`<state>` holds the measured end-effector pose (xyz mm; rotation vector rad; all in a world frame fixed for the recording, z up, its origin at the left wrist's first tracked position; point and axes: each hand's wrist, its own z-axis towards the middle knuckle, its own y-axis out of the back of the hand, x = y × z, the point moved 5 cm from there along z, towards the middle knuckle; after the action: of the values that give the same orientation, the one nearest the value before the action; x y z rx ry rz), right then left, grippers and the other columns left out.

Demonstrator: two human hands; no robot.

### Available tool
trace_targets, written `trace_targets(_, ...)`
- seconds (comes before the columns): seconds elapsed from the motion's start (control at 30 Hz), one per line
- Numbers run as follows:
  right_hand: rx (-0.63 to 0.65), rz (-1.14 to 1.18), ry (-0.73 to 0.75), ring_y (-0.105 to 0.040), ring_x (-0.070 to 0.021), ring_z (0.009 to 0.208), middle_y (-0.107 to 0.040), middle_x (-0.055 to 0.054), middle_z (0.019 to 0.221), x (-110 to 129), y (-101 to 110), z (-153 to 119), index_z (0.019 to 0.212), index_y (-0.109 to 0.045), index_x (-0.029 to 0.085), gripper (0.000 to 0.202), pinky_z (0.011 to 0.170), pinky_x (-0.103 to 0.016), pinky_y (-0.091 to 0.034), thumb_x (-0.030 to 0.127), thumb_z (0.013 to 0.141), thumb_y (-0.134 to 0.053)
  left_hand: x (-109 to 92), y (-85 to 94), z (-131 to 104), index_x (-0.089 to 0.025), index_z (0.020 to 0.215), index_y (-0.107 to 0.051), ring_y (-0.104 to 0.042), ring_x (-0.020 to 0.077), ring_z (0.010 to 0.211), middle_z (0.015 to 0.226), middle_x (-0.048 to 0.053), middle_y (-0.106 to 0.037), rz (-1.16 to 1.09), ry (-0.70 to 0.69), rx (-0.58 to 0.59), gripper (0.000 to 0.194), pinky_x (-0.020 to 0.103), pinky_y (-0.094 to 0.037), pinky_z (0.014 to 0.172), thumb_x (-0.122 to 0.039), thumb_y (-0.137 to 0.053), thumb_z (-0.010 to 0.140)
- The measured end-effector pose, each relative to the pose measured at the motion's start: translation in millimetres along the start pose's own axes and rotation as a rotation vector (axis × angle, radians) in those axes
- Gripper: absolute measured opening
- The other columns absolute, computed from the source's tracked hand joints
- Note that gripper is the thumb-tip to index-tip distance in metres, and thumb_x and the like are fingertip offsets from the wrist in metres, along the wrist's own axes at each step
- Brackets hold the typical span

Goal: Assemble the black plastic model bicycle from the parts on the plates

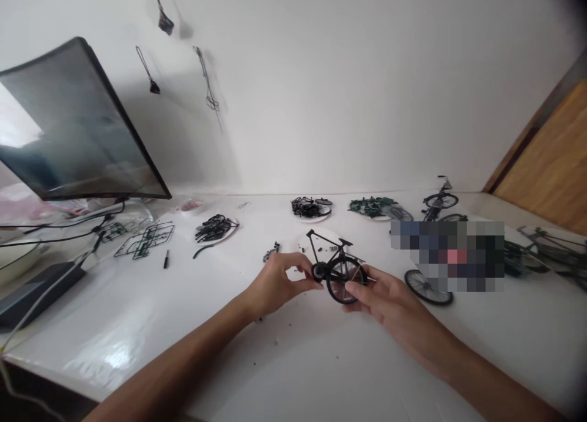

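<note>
A partly built black model bicycle (334, 264), with a frame, saddle and one spoked wheel, is held just above the white table. My left hand (285, 280) pinches it by the round chainring area, thumb and forefinger together. Around the spoked wheel (343, 281) my right hand (378, 292) is closed, its thumb on the near side and the fingers behind. No front wheel or handlebar shows on this bicycle. Behind it lies a white plate (334, 233) with tiny parts. A small dark part (272, 251) sits beyond my left hand.
Plates of black parts (215, 227), more black parts (309, 208) and green parts (372, 206) line the back. A loose wheel (428, 287) and a model bicycle (440, 200) are at right. Left are a screwdriver (166, 259), green sprues (145, 240), a monitor (87, 128) and cables.
</note>
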<state>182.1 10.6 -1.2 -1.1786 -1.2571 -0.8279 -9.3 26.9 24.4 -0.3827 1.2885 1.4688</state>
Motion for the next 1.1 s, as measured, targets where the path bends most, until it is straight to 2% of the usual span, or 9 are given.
trace_targets(0.17,0.089,-0.091,0.013,-0.068,-0.0292,0.102,-0.074,-0.013,0.109,2,-7,-3,0.114,-0.069,0.020,0.047,0.077,-0.040,-0.058,0.049,0.078,-0.077,5,1.8,1,-0.015,0.083,-0.066,-0.062,0.0160,0.080,0.083,0.003,-0.068,-0.006,-0.008,0.050,0.025,0.028,-0.051,0.077,-0.034,-0.081,0.078)
trace_targets(0.3,0.231,-0.206,-0.044,-0.066,-0.0247,0.091,-0.072,-0.011,0.098,-2,-10,-7,0.102,-0.071,0.017,0.039,0.078,-0.038,-0.055,0.051,0.082,-0.071,1,-0.1,0,-0.014,0.091,-0.070,-0.063,0.0168,0.082,0.088,0.005,-0.070,0.002,-0.046,0.153,0.024,0.028,-0.051,0.077,-0.030,-0.081,0.078)
trace_targets(0.37,0.334,-0.278,-0.068,-0.063,-0.0208,0.083,-0.070,-0.008,0.090,-3,-12,-10,0.094,-0.069,0.016,0.035,0.077,-0.036,-0.052,0.050,0.085,-0.069,-4,-3.8,-1,-0.014,0.088,-0.071,-0.064,0.0161,0.081,0.088,0.006,-0.071,-0.009,-0.080,0.226,0.016,0.026,-0.051,0.075,-0.024,-0.079,0.079)
trace_targets(0.43,0.407,-0.321,-0.088,-0.061,-0.0196,0.083,-0.068,-0.005,0.088,-3,-12,-12,0.091,-0.068,0.017,0.030,0.079,-0.034,-0.050,0.047,0.087,-0.068,-8,-6.3,-3,-0.013,0.083,-0.070,-0.065,0.0147,0.078,0.087,0.005,-0.072,-0.017,-0.106,0.270,0.007,0.024,-0.051,0.072,-0.016,-0.075,0.080)
trace_targets(0.5,0.439,-0.327,-0.094,-0.060,-0.0199,0.087,-0.067,-0.005,0.090,-2,-13,-14,0.091,-0.067,0.018,0.028,0.080,-0.033,-0.049,0.045,0.088,-0.068,-8,-5.2,-4,-0.013,0.084,-0.071,-0.065,0.0143,0.079,0.088,0.005,-0.072,-0.009,-0.111,0.261,0.004,0.024,-0.051,0.073,-0.011,-0.070,0.081)
trace_targets(0.63,0.431,-0.315,-0.080,-0.061,-0.0208,0.089,-0.068,-0.007,0.095,-2,-14,-13,0.097,-0.068,0.017,0.034,0.083,-0.035,-0.049,0.050,0.090,-0.064,-5,6.4,-3,-0.015,0.092,-0.071,-0.065,0.0149,0.085,0.091,0.005,-0.073,0.036,-0.078,0.171,0.011,0.026,-0.051,0.080,-0.010,-0.065,0.085)
trace_targets(0.83,0.211,-0.226,-0.028,-0.063,-0.0215,0.088,-0.069,-0.007,0.093,-4,-2,-3,0.093,-0.069,0.018,0.037,0.080,-0.036,-0.053,0.054,0.087,-0.066,-5,21.3,1,-0.017,0.093,-0.071,-0.062,0.0136,0.082,0.089,0.003,-0.071,0.073,-0.064,0.125,0.010,0.026,-0.050,0.079,-0.023,-0.073,0.085)
trace_targets(0.97,0.232,-0.198,-0.042,-0.061,-0.0199,0.084,-0.068,-0.007,0.092,-2,-1,-2,0.095,-0.068,0.017,0.036,0.078,-0.034,-0.052,0.052,0.085,-0.069,-3,15.6,2,-0.016,0.092,-0.071,-0.065,0.0136,0.082,0.087,0.002,-0.072,0.078,-0.056,0.153,0.014,0.025,-0.050,0.078,-0.027,-0.077,0.084)
trace_targets(1.1,0.279,-0.213,-0.052,-0.061,-0.0202,0.086,-0.068,-0.007,0.092,0,-6,-6,0.098,-0.069,0.017,0.038,0.078,-0.034,-0.050,0.053,0.086,-0.068,-1,4.3,-2,-0.015,0.081,-0.067,-0.067,0.0134,0.077,0.084,0.002,-0.073,0.082,-0.057,0.228,0.021,0.023,-0.050,0.072,-0.031,-0.081,0.080)
